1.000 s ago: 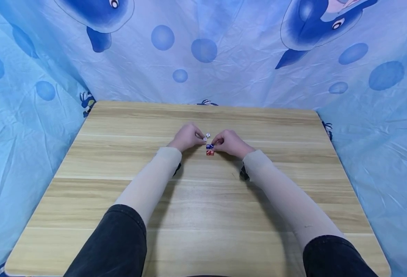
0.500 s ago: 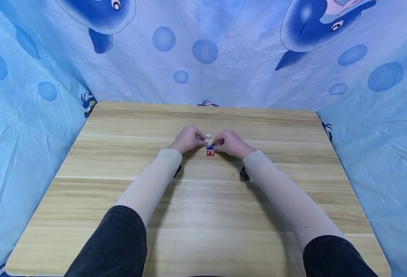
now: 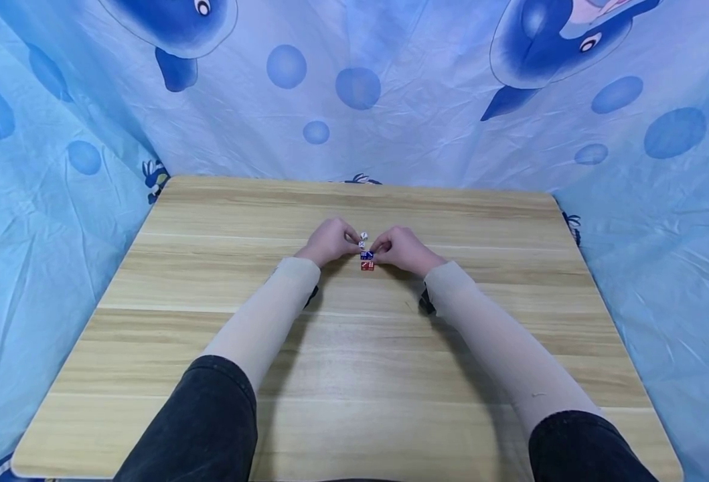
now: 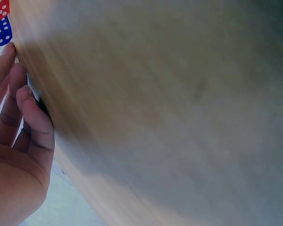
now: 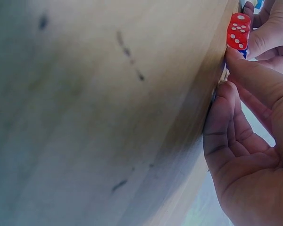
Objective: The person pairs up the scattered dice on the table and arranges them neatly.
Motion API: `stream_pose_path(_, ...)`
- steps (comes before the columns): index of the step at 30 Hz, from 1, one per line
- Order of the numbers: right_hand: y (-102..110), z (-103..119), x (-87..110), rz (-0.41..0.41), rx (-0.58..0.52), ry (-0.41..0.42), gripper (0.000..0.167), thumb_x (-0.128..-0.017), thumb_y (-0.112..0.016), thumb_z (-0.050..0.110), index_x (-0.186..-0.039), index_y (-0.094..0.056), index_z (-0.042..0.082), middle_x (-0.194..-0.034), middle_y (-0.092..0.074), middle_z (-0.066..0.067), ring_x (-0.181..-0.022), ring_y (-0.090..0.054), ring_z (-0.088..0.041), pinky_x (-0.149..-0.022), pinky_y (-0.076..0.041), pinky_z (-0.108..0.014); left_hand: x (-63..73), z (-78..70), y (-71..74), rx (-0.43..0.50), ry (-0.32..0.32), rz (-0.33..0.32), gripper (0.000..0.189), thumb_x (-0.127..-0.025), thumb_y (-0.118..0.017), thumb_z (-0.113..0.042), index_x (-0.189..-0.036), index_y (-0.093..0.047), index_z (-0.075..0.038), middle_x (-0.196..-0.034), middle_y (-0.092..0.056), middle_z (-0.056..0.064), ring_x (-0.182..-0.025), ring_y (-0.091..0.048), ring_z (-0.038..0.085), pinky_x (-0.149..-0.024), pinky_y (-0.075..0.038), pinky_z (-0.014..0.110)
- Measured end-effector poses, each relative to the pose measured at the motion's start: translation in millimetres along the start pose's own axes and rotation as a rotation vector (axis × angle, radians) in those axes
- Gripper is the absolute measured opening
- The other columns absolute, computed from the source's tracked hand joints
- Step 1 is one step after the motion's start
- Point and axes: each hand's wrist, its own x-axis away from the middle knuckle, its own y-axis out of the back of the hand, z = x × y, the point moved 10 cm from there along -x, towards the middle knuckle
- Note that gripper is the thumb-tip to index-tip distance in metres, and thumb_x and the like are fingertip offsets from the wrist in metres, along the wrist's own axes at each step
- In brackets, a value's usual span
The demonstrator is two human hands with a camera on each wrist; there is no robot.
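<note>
Small dice form short rows at the table's middle: red dice [image 3: 367, 266] nearest me, blue dice [image 3: 367, 256] right behind them. My left hand [image 3: 332, 241] pinches a white die [image 3: 361, 245] between thumb and index finger, just behind the blue row. Another white die [image 3: 363, 235] lies a little farther back. From the right side, my right hand [image 3: 404, 250] holds the right blue die with its thumb and index fingertips. Spotted faces of a red die [image 4: 0, 11] and a blue die [image 4: 3, 32] show beyond the left fingertips in the left wrist view.
Everything rests on a light wood-grain table [image 3: 366, 375]. A blue curtain [image 3: 414, 147] with whale and bubble prints hangs behind it and along both sides.
My left hand has shifted slightly right with the white die, bringing it closer behind the blue dice. The right hand stays nearly still at the blue row.
</note>
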Motion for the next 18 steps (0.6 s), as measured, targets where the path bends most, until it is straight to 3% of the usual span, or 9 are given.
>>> stream_pose_path(7,3,-4,-0.1,0.012,-0.006,0.017,0.016,-0.087,-0.083,0.013,-0.102,-0.079,0.008,-0.08,-0.072,0.001,-0.073,-0.065,-0.018,-0.071,-0.051,-0.033,-0.1,-0.5,-0.2,0.006,0.012,-0.006,0.015,-0.087,-0.084,-0.022,-0.099,-0.081,-0.014,-0.111,-0.069,0.001,-0.106,-0.058,0.019,-0.095,-0.046,0.036)
stream_pose_path(15,26,-16,-7.4,-0.052,-0.084,-0.005,0.024,-0.089,-0.081,0.015,-0.111,-0.077,0.008,-0.095,-0.073,-0.001,-0.088,-0.066,-0.021,-0.084,-0.052,-0.037,-0.8,-0.9,0.6,0.021,-0.01,-0.018,0.016,-0.086,-0.085,-0.022,-0.099,-0.081,-0.013,-0.108,-0.07,0.001,-0.104,-0.058,0.019,-0.095,-0.045,0.037)
stream_pose_path(18,28,-16,-13.7,-0.038,-0.099,-0.031,0.028,-0.089,-0.08,0.016,-0.116,-0.075,0.009,-0.1,-0.073,-0.001,-0.09,-0.065,-0.021,-0.083,-0.052,-0.037,-0.6,-1.5,0.7,0.015,-0.016,-0.018,0.016,-0.086,-0.085,-0.022,-0.099,-0.081,-0.013,-0.106,-0.071,0.0,-0.103,-0.059,0.019,-0.095,-0.046,0.037)
